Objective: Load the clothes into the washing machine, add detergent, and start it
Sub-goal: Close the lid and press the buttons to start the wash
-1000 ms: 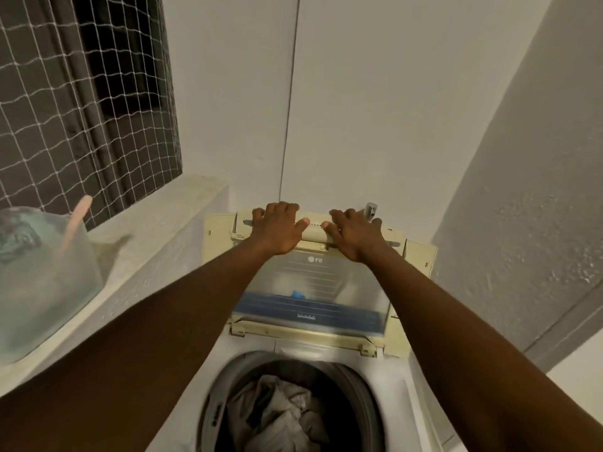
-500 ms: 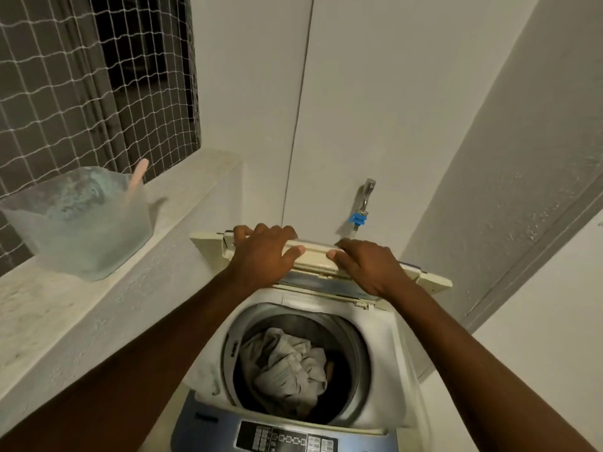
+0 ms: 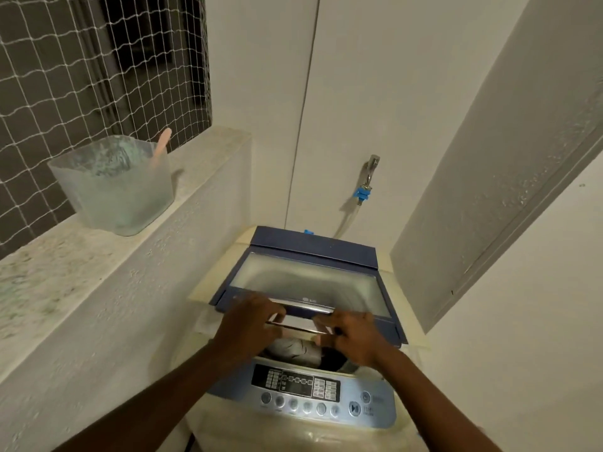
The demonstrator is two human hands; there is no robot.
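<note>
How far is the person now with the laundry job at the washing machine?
Done: pale crumpled clothes lie in the drum. In hand: the left hand and right hand grip the front edge of the blue-framed glass lid, nearly shut. Left: close it and press start on the grey button control panel. Whether detergent from the frosted plastic tub went in cannot be told.

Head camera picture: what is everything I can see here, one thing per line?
Washing machine: one, cream and blue, bottom centre.
Lid: one, dark blue with a clear window, nearly lowered over the tub.
Clothes: a pale bundle, seen through the remaining gap.
Control panel: one, silver-blue, at the front edge.
Tub of powder: one, translucent, on the ledge at left.
Scoop handle: one, pink, sticking out of the tub.
Tap: one, metal with a blue fitting, on the wall.
Netting: white, over the window.
Left hand, right hand: both on the lid's front edge.
</note>
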